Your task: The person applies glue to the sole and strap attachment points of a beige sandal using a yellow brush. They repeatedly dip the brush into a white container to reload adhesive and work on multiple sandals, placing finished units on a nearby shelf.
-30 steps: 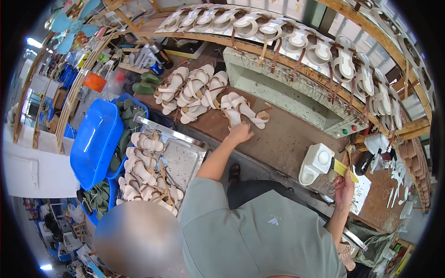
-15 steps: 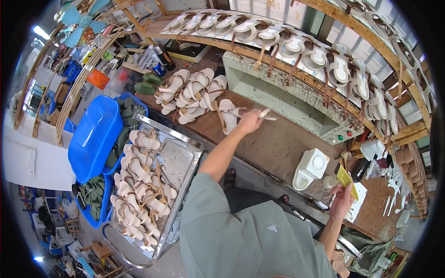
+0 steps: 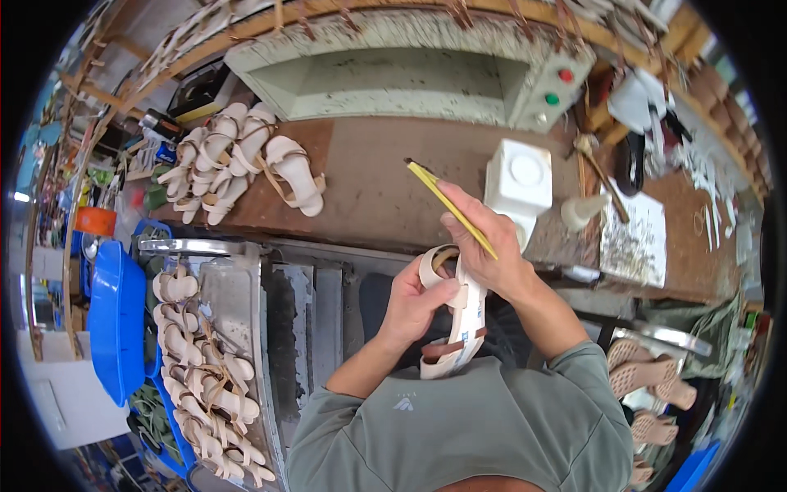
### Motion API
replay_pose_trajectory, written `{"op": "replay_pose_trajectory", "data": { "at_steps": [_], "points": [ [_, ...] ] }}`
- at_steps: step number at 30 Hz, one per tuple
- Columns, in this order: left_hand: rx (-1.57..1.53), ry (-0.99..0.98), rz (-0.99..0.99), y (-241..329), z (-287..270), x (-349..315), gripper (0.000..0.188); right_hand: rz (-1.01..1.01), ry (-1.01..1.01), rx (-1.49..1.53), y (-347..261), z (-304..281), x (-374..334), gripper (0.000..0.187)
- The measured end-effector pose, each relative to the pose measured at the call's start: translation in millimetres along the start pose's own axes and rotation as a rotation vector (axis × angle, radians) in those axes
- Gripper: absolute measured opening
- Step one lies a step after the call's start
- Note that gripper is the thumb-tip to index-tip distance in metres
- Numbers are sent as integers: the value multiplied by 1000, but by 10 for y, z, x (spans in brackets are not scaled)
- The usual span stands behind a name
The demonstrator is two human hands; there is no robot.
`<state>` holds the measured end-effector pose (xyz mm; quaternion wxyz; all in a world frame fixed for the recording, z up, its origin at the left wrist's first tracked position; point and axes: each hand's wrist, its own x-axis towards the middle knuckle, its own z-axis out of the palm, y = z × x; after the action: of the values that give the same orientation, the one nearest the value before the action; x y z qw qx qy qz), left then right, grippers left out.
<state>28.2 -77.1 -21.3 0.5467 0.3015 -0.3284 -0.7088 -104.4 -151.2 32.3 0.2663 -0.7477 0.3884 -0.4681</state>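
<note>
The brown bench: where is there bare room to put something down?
Free: the bench between the sandals and white box, in front of the cabinet. The yellow tool appears over it. Crowded: left end, sandals; right end, cup, stick and paper.

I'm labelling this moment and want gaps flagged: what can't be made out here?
In the head view:
Held sandal: part of its strap is under the left hand.
Blue marks on it: too small to read.
Metal tray: near end cut off by the bottom edge.
</note>
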Motion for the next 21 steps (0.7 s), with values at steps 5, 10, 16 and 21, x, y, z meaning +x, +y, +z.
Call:
{"op": "replay_pose_trajectory", "data": {
  "at_steps": [5,10,16,21],
  "points": [
    [-256,-189,-493,-656,-69,-628,50,-45,128,63,185,135,-853,41],
    [-276,-155,-549,-713,177,-976,57,-80,144,47,-9,26,-1199,35],
    [-311,-16,-419,-950,211,-966,53,1,224,155,143,-99,-1217,30],
    [-249,41,-298,-943,56,-723,55,285,562,325,938,-681,-800,23]
  ]
}}
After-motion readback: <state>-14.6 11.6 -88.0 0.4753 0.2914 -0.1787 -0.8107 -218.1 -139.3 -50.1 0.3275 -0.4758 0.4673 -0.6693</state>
